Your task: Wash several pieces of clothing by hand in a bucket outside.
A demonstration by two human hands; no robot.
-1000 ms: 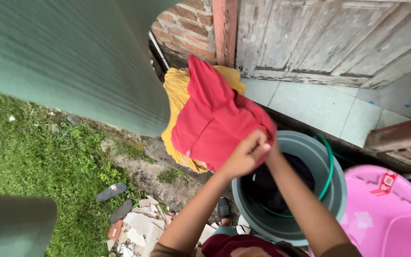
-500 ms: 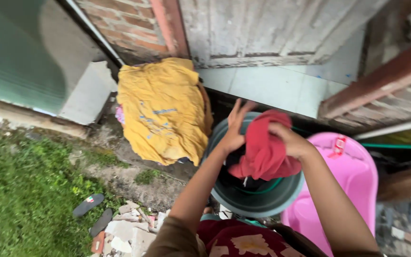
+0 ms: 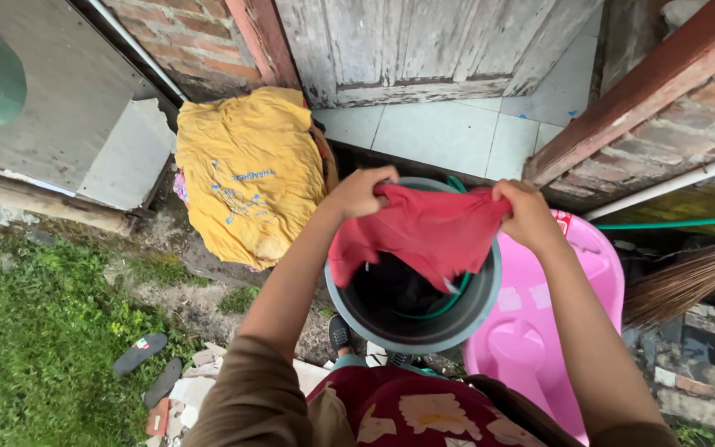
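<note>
A red cloth [image 3: 424, 236] is stretched between my two hands above a grey-green bucket [image 3: 480, 302]. My left hand [image 3: 363, 192] grips its left edge and my right hand [image 3: 527, 213] grips its right edge. The cloth's lower part hangs into the bucket's mouth. Dark laundry and a green hose [image 3: 436, 308] lie inside the bucket. A yellow garment [image 3: 246, 178] hangs spread out to the left of my left hand, apart from it.
A pink plastic tub [image 3: 539, 331] stands right of the bucket. Behind are a weathered wooden door [image 3: 424, 41], pale tiles [image 3: 448, 132] and a brick wall. A broom [image 3: 688, 281] lies at right. Grass, sandals [image 3: 138, 354] and rubble lie at left.
The red cloth came off the yellow garment and down over the bucket. My hands have moved apart and spread it out. The view swung down and to the right.
</note>
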